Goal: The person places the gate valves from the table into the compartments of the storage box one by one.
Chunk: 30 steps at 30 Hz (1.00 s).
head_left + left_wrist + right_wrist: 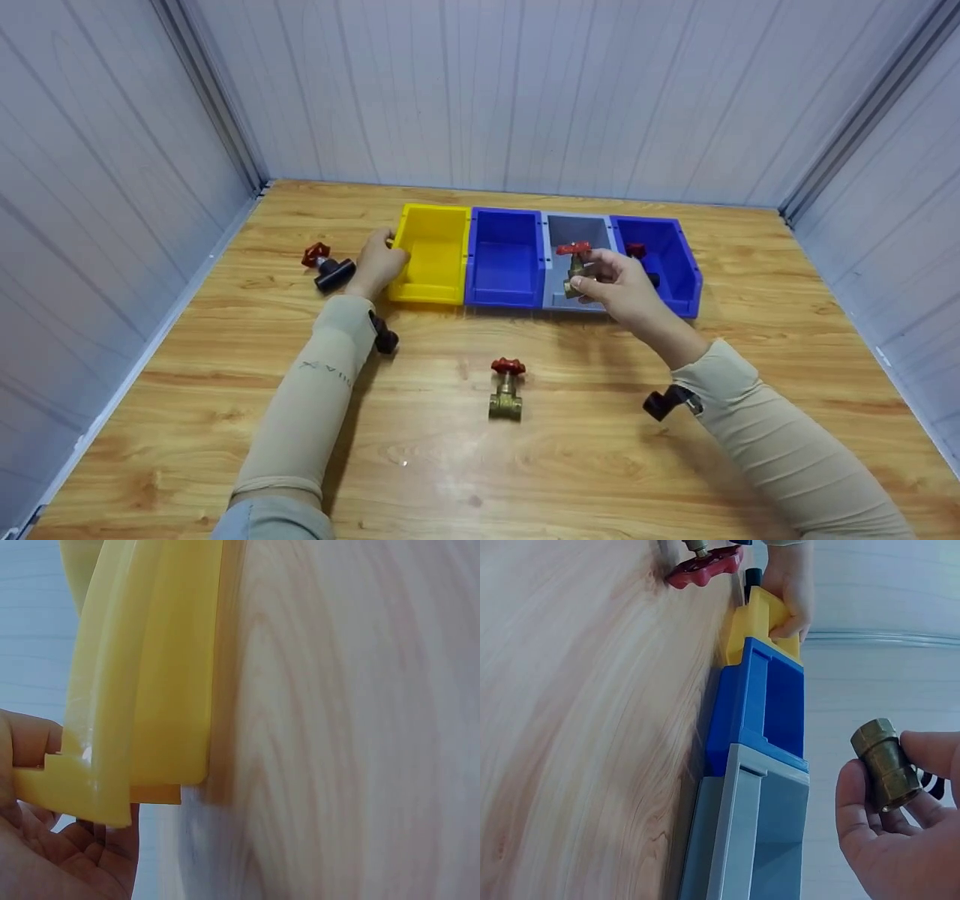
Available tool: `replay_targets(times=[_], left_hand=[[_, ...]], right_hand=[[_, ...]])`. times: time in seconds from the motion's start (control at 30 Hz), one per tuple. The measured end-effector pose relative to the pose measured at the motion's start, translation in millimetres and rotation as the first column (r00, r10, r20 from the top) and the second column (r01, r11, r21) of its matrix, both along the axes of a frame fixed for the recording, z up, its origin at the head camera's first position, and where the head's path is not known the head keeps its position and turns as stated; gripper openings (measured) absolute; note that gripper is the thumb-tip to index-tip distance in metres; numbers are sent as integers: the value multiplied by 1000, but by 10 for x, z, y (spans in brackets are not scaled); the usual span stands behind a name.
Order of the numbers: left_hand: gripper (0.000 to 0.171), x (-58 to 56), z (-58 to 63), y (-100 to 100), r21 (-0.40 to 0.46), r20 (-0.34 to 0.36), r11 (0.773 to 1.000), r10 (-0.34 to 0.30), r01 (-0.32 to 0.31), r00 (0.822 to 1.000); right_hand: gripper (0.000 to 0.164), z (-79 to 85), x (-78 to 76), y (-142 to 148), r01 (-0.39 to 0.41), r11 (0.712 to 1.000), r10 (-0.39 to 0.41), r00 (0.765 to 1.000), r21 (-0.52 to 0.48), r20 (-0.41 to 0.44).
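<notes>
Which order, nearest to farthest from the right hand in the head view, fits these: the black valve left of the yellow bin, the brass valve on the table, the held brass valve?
1. Held brass valve: in the right hand.
2. Loose brass valve: on the table, to that hand's left.
3. Black valve: far left, past the yellow bin.

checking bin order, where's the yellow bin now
In the head view, the yellow bin is leftmost of four, beside a blue bin, with the left hand gripping its left side.
</notes>
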<state>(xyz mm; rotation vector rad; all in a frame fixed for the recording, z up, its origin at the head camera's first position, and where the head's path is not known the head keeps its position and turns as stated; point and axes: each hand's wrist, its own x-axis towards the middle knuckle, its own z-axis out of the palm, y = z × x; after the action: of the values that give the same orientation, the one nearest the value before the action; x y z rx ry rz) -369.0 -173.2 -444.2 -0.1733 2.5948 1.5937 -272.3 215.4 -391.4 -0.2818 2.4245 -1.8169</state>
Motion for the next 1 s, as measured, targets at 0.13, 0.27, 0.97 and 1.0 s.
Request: replay_targets(times=[0.13, 0.27, 0.97, 1.0], left_hand=[[40, 1, 6, -5, 0, 5, 1000, -3, 3, 1000], [41, -5, 0, -7, 6, 12, 1000, -1, 1, 1000], [38, 6, 20, 3, -2, 3, 1000, -2, 2, 1000], [38, 2, 16, 2, -5, 3, 1000, -1, 1, 1000]], right_hand=[[35, 6, -35, -31, 29, 999, -29, 999, -36, 16], [37, 17, -55, -51, 46, 997, -44, 998, -60, 34], [47, 41, -275, -60, 171, 982, -156, 974, -83, 165], [48, 40, -289, -59, 173, 982, -157, 971, -80, 180]])
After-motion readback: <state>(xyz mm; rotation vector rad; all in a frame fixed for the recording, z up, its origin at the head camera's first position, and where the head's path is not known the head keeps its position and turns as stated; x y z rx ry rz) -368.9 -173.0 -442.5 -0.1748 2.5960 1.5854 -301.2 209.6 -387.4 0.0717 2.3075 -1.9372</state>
